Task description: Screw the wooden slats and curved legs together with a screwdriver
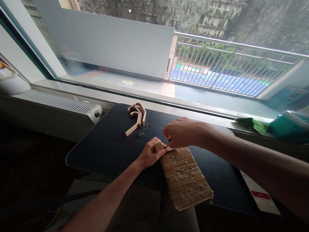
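My left hand (151,153) is closed round a pale wooden piece (158,147) whose rounded end shows by the thumb. It rests at the top left corner of a brown cardboard block (185,177) dotted with torn holes. Just above that corner, my right hand (178,130) is curled over with its fingers pinched close to the left fingertips. What it grips is mostly hidden; a small dark bit shows under the fingers. Farther back on the dark table (96,141) lie several curved wooden hooks (138,117), and beside them a few thin metal screws (144,129).
A phone with a lit screen (259,193) lies at the table's right, under my right forearm. A white radiator (60,101) stands at the left. Along the window sill are a green cloth (256,125) and a teal container (291,127). The cardboard overhangs the near edge.
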Available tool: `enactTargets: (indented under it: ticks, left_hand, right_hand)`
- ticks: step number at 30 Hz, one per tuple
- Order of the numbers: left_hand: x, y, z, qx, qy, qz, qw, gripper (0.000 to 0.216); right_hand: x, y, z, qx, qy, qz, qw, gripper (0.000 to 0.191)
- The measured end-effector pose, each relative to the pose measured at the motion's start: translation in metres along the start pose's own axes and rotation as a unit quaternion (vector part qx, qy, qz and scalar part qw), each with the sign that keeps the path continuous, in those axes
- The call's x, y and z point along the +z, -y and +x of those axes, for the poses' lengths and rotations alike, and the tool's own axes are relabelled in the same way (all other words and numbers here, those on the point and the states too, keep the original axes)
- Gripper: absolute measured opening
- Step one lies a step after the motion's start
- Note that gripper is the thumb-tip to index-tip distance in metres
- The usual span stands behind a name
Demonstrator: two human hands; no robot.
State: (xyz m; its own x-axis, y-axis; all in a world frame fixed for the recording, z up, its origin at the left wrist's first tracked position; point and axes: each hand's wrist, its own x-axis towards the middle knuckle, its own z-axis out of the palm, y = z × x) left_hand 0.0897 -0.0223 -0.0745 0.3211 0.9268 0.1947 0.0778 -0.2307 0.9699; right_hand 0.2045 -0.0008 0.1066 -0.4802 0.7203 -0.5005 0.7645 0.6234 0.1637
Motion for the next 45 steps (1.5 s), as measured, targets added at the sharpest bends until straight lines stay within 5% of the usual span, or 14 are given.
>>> enactTargets:
  ticks: [10, 17, 22, 26, 36, 45]
  left_hand:
    - [0.001, 0.002, 0.003, 0.003, 0.002, 0.012, 1.0, 0.013]
    - [0.0, 0.002, 0.003, 0.004, 0.0, 0.022, 1.0, 0.015]
    - [0.0, -0.001, 0.003, -0.003, 0.004, 0.012, 1.0, 0.014]
    - [0.001, -0.004, 0.003, -0.006, -0.003, 0.015, 1.0, 0.017]
    - [0.002, -0.001, 0.002, 0.002, -0.009, 0.027, 1.0, 0.016]
    - [0.002, -0.003, 0.002, -0.013, 0.001, 0.026, 1.0, 0.014]
  right_hand:
    - [-0.006, 0.006, -0.003, -0.059, -0.009, -0.039, 0.997, 0.022]
    - [-0.003, 0.006, 0.001, -0.007, -0.025, -0.029, 0.999, 0.025]
    - [0.001, 0.002, -0.009, -0.045, -0.002, -0.017, 0.999, 0.024]
    - [0.011, -0.002, -0.004, -0.075, -0.043, -0.022, 0.996, 0.015]
    - [-0.001, 0.004, -0.007, -0.012, -0.039, -0.005, 0.999, 0.028]
    - [0.014, 0.0, -0.015, -0.068, -0.076, -0.021, 0.995, 0.01]
